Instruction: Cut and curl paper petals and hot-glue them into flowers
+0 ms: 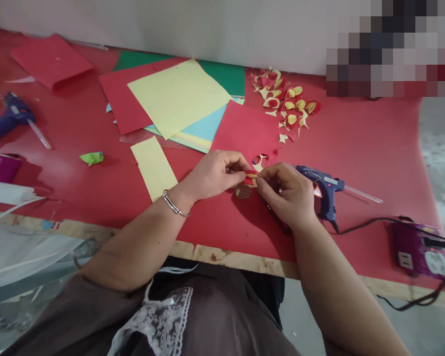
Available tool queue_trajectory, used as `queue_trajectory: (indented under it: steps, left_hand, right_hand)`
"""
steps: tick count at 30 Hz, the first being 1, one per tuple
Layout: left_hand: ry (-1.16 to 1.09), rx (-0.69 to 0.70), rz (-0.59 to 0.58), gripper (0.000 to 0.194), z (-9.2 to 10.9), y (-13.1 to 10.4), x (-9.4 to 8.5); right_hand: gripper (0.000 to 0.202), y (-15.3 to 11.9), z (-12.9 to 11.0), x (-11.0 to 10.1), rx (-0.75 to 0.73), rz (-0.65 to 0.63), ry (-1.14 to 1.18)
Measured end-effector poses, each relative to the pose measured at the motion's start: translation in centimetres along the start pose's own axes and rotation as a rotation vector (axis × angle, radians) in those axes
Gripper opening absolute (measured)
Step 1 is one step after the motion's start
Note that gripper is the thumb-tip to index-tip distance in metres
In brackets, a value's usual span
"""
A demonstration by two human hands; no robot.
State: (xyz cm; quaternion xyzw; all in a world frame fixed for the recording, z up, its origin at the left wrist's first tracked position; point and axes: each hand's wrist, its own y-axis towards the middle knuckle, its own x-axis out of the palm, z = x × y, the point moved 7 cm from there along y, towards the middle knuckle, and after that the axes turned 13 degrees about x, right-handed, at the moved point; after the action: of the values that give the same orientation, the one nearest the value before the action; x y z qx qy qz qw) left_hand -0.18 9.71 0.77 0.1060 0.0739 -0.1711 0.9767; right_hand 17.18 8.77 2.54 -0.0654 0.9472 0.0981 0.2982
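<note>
In the head view, a small red and yellow paper piece (251, 175) is between the two hands, above the red table (222, 222). It lies at the fingertips of the left hand (220, 170) and of the right hand (291, 193), and these fingertips partly hide it.

Just below the piece there is a small brownish disc (242, 191). A blue glue gun (319, 185) lies beside the right hand, which covers its front part; its black cable goes toward a purple box (421, 249). Beyond the hands is a red sheet (244, 126), and farther to the right a heap of petal-like paper pieces (276, 94) in red and yellow. A yellow strip (154, 168) lies near the left wrist, and a large yellow sheet (180, 99) rests on the other papers. A green scrap (92, 158) is well apart, at the left.

The thumb and index finger of the left hand are closed together on the paper piece. The right thumb and index finger also come close together at its other end; I cannot tell how firmly they pinch.
</note>
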Motion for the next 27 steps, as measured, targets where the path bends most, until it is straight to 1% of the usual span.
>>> queue_trajectory:
  steps: [3, 9, 13, 20, 24, 27]
  left_hand:
    - [-0.083, -0.056, -0.004, 0.008, -0.3, -0.1, 0.2]
    - [-0.209, -0.122, 0.007, 0.019, -0.7, -0.3, 0.4]
    - [-0.307, -0.168, 0.027, 0.025, -1.0, -0.5, 0.7]
    - [-0.464, -0.22, 0.085, 0.02, -1.5, -0.6, 1.0]
    - [-0.493, -0.236, 0.117, 0.021, -1.5, -0.6, 0.8]
    - [-0.498, -0.233, 0.118, 0.021, -1.4, -0.5, 0.6]
  right_hand:
    - [0.007, -0.1, -0.2, 0.0, -0.03, 0.004, -0.015]
    - [0.008, -0.2, -0.6, 0.2, -0.11, -0.006, -0.053]
    - [0.009, -0.2, -0.7, 0.2, -0.129, -0.001, -0.06]
    - [0.006, -0.3, -0.8, 0.1, -0.134, 0.004, -0.058]
    - [0.006, -0.3, -0.7, 0.1, -0.121, 0.0, -0.053]
    - [0.006, -0.3, -0.7, 0.1, -0.117, -0.007, -0.044]
